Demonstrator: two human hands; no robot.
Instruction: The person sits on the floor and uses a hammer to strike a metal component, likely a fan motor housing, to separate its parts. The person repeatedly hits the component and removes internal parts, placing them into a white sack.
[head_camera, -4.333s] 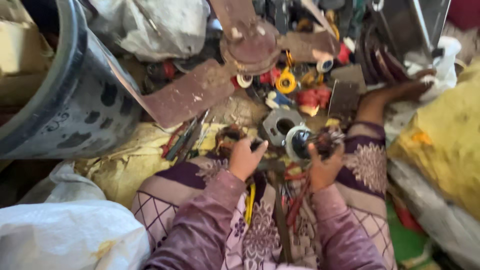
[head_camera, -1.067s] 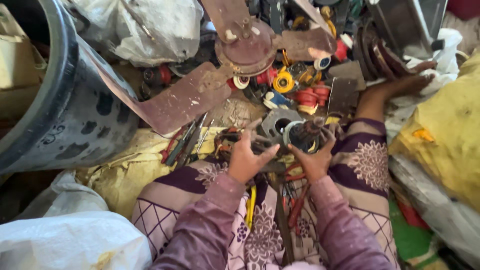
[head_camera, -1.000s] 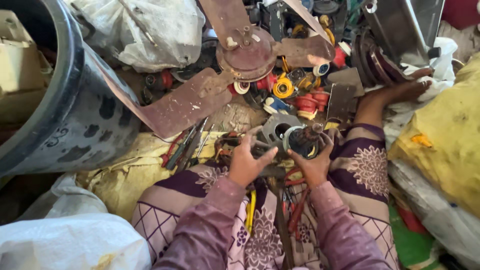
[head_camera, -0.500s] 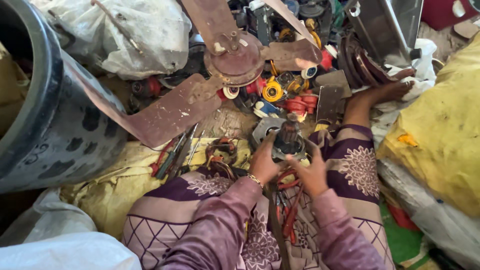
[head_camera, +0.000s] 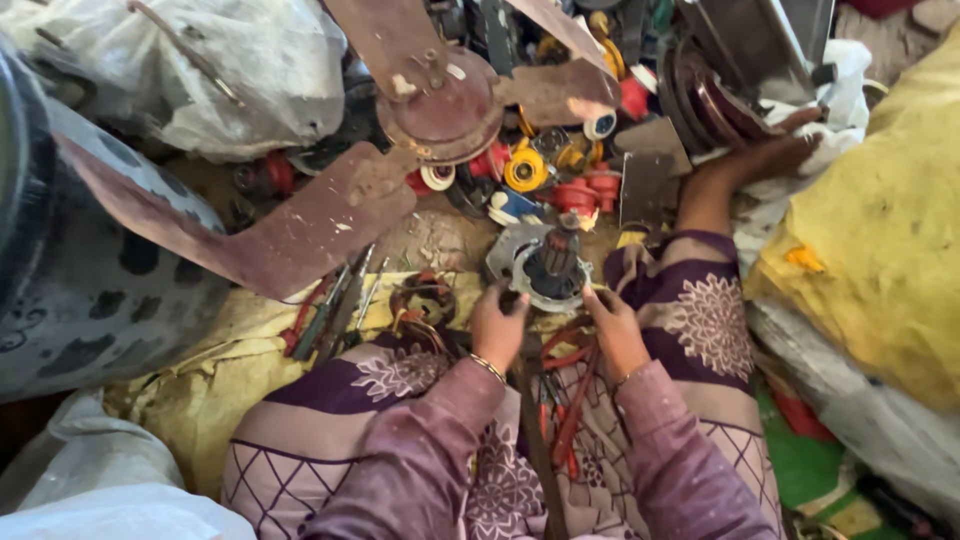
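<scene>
A seated person is gripping a small electric motor (head_camera: 552, 268) between the knees, low over the cluttered floor. The left hand (head_camera: 497, 327) is closing its grip on the motor's near left rim, while the right hand (head_camera: 617, 326) is pinching the near right rim. Just beyond, a rusty brown ceiling fan (head_camera: 430, 100) is lying among red and yellow spools (head_camera: 527, 171), with pliers (head_camera: 330, 315) resting to the left.
</scene>
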